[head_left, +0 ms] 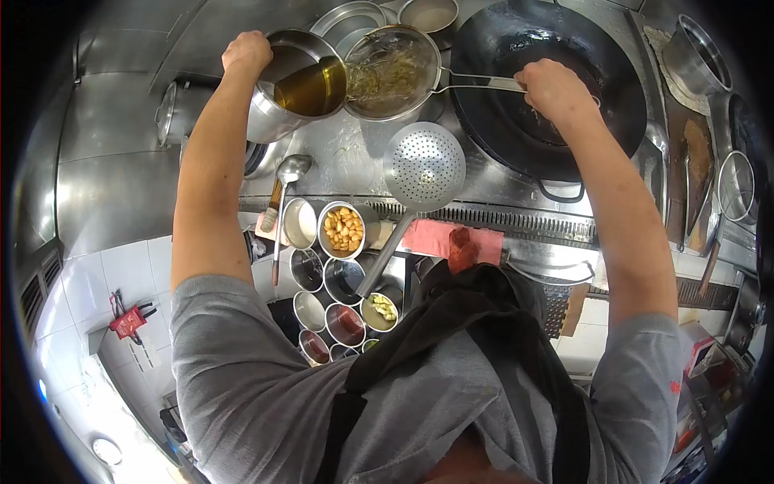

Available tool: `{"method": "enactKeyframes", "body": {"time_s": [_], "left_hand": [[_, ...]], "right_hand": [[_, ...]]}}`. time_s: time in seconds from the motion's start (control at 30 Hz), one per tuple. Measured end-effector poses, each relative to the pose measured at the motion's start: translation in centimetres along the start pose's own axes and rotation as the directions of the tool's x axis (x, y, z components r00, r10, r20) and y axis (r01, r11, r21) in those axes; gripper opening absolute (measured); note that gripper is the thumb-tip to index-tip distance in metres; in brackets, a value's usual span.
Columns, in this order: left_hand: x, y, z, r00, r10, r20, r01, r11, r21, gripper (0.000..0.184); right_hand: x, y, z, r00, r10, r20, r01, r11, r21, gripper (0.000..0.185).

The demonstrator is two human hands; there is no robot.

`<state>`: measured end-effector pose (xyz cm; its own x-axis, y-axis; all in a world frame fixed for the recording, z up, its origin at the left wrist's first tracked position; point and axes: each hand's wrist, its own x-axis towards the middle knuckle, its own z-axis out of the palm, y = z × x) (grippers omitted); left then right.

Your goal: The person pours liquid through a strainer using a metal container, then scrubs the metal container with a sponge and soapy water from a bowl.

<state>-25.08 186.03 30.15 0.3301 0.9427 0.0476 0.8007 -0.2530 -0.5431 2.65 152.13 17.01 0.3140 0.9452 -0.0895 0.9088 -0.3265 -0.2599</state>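
My left hand (247, 53) is closed on the far side of a steel pot (274, 119), tilting it to the right. Golden-brown liquid (318, 87), like oil, reaches the pot's lip and runs into a round mesh strainer (436, 71). My right hand (555, 90) grips the strainer's long handle (484, 81) above the black wok (625, 101). What lies under the mesh is hidden by the strainer. Nearer me, a perforated skimmer (425, 165) rests with its handle over the seasoning containers.
A ladle (293, 168) and a brush (272, 206) lie at left. Several metal containers stand near me, one with peeled garlic-like pieces (343, 231). A pink cloth (431, 239) lies on the counter's front edge. Steel bowls (349, 22) sit behind the strainer; a pot (697, 56) is far right.
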Motion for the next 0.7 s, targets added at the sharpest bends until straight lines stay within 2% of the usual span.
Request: {"method": "enactKeyframes", "body": {"time_s": [0.07, 0.13, 0.47, 0.7], "left_hand": [[0.3, 0.0, 0.2, 1.000, 0.004, -0.025, -0.005, 0.999, -0.032, 0.034], [0.1, 0.5, -0.2, 1.000, 0.004, -0.014, -0.004, 1.000, -0.002, 0.033], [0.8, 2.7, -1.1, 0.999, 0.040, -0.006, -0.039, 0.996, 0.075, 0.032], [1.5, 3.8, -1.6, 0.999, 0.049, -0.017, -0.048, 0.997, 0.059, 0.031]], "right_hand": [[0.1, 0.3, 0.4, 1.000, 0.000, 0.008, 0.001, 1.000, -0.004, 0.026], [0.0, 0.5, 0.8, 0.999, -0.013, -0.050, 0.014, 1.000, 0.018, 0.026], [0.0, 0.4, 0.4, 0.999, -0.016, -0.043, 0.017, 1.000, 0.010, 0.023], [0.4, 0.7, 0.8, 0.999, -0.021, -0.039, 0.021, 1.000, 0.003, 0.020]]}}
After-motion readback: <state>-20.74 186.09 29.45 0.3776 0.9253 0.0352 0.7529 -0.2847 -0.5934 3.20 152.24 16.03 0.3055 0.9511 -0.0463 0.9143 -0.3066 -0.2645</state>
